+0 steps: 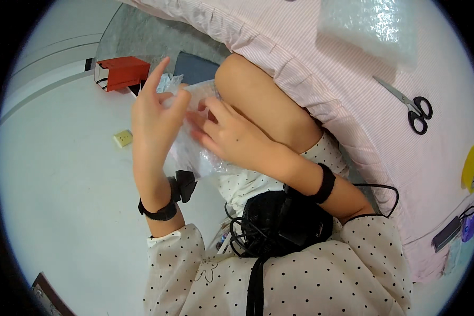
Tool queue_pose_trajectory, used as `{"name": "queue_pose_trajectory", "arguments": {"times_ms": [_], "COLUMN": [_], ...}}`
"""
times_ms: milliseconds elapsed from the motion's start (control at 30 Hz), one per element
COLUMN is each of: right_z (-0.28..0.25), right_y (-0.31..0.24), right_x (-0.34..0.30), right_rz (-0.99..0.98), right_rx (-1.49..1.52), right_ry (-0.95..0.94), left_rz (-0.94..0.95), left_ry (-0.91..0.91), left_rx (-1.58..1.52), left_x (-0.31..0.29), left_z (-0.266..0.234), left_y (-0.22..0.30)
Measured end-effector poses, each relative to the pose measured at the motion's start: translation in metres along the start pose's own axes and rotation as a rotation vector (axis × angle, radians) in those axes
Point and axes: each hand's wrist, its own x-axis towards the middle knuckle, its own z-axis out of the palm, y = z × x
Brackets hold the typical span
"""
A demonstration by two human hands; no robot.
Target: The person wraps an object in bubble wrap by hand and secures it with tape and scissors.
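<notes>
A piece of clear bubble wrap (208, 160) lies over my lap and hangs beside my bent knee. My right hand (231, 131) is closed, with its curled fingers gripping the wrap's upper part; some fingertips are hidden. My left hand (158, 113) is raised to the left of the wrap, its index finger stretched up and its thumb apart. Nothing shows between those fingers, though part of the hand overlaps the wrap's edge.
On the pink striped bed (353, 105) to my right are scissors (413, 109) with black handles and a bubble wrap roll (371, 31). A red paper bag (124, 72) and a yellow socket block (123, 138) sit on the left. A black pouch (279, 221) with cables rests at my waist.
</notes>
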Motion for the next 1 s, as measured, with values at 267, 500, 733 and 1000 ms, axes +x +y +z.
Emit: {"name": "queue_pose_trajectory", "arguments": {"times_ms": [267,500,733,1000], "right_z": [0.005,-0.003,-0.005,-0.018], "right_y": [0.006,0.001,0.004,-0.009], "right_x": [-0.002,0.003,0.0,0.002], "right_rz": [-0.009,0.019,0.042,0.367], "right_rx": [0.04,-0.001,0.113,0.333], "right_ry": [-0.013,-0.011,0.013,0.006], "left_rz": [0.049,0.043,0.086,0.18], "left_ry": [0.041,0.005,0.076,-0.016], "left_rx": [-0.017,-0.047,0.015,-0.025], "left_x": [0.0,-0.003,0.004,0.021], "left_z": [0.003,-0.002,-0.001,0.001], "left_y": [-0.002,-0.002,-0.003,0.026]}}
